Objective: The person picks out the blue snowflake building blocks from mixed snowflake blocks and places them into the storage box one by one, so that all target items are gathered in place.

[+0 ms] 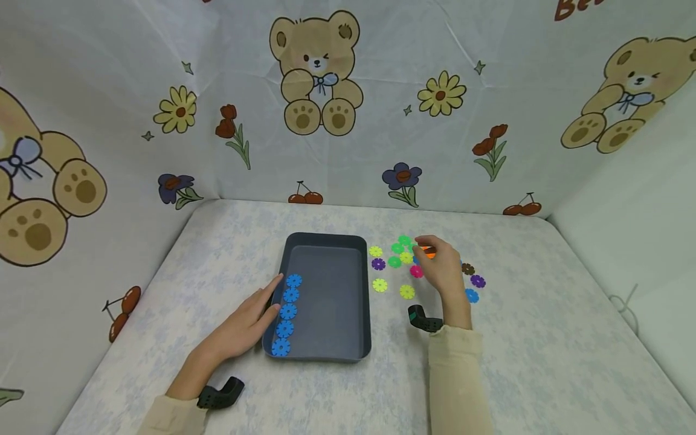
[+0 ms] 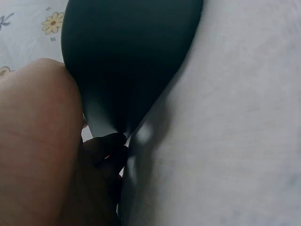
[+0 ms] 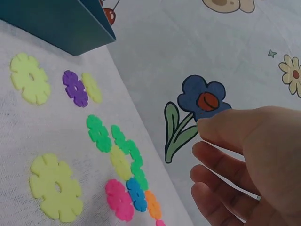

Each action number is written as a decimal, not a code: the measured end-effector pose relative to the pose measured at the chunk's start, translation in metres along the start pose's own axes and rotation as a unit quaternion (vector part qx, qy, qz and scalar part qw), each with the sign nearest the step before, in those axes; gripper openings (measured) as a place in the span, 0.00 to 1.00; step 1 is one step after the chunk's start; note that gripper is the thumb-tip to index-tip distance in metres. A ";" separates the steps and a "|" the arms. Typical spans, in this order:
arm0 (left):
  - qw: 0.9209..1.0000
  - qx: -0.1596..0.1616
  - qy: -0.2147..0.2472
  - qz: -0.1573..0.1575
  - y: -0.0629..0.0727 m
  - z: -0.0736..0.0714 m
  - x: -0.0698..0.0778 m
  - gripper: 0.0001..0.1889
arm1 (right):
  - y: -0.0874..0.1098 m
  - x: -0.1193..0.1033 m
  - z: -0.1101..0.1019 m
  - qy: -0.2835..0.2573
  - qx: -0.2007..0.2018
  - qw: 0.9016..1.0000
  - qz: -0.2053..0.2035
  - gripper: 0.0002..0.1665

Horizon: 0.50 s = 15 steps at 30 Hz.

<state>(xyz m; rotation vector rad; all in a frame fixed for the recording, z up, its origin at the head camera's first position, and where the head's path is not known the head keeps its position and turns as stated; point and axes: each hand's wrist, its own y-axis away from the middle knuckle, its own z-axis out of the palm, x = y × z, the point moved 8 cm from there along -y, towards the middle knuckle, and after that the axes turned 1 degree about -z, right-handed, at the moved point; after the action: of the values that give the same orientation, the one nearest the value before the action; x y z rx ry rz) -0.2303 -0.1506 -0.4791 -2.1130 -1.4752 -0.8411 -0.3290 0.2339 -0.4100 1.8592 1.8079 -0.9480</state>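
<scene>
A dark grey rectangular tray [image 1: 329,302] lies on the table, with a column of several blue notched discs [image 1: 288,311] along its left inner side. My left hand [image 1: 239,326] grips the tray's left wall, its thumb and index finger at the rim. In the left wrist view, darkened fingers [image 2: 110,150] lie against the outside of that wall. To the tray's right, my right hand [image 1: 441,266] hovers over scattered discs, fingers loosely bent and nothing between them. Beneath it lie green discs [image 3: 99,133], a pink disc [image 3: 119,199], a blue disc [image 3: 136,194] and an orange disc [image 3: 153,205].
Yellow-green discs [image 1: 406,292] and a purple disc [image 1: 378,264] lie between tray and right hand. Beyond the right wrist are a brown disc [image 1: 467,269], another purple disc [image 1: 478,281] and a blue disc [image 1: 472,295]. A bear-printed cloth [image 1: 380,139] rises behind the table.
</scene>
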 end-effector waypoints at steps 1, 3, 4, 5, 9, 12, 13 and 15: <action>1.000 0.000 0.001 0.000 0.000 0.000 0.000 0.34 | 0.000 0.002 0.000 0.000 0.001 1.000 0.003 0.20; 1.000 0.001 0.001 0.000 0.000 0.000 0.000 0.34 | 0.000 0.004 0.000 0.000 0.001 1.000 0.009 0.20; 1.000 0.001 0.001 0.000 0.000 0.000 0.000 0.34 | -0.001 0.006 0.000 0.000 0.000 1.000 0.013 0.20; 1.000 0.001 0.002 0.001 0.000 -0.001 0.000 0.34 | -0.001 0.008 0.000 -0.002 0.000 1.000 0.018 0.20; 1.000 0.003 0.001 0.004 0.000 -0.001 0.001 0.34 | -0.001 0.015 0.001 -0.004 0.005 0.999 0.037 0.21; 1.000 0.003 0.002 0.005 0.000 -0.001 0.001 0.34 | -0.001 0.022 0.003 -0.005 0.013 0.999 0.044 0.20; 1.000 0.002 0.002 0.005 0.000 0.000 0.001 0.34 | 0.000 0.025 0.003 -0.006 0.016 0.999 0.046 0.20; 1.000 0.002 0.002 0.005 0.000 0.000 0.001 0.34 | 0.000 0.030 0.004 -0.005 0.023 0.999 0.049 0.20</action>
<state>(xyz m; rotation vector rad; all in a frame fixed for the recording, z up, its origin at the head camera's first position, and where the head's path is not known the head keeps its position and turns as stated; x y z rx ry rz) -0.2298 -0.1506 -0.4783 -2.1119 -1.4628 -0.8371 -0.3316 0.2523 -0.4336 1.9469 1.6861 -0.9696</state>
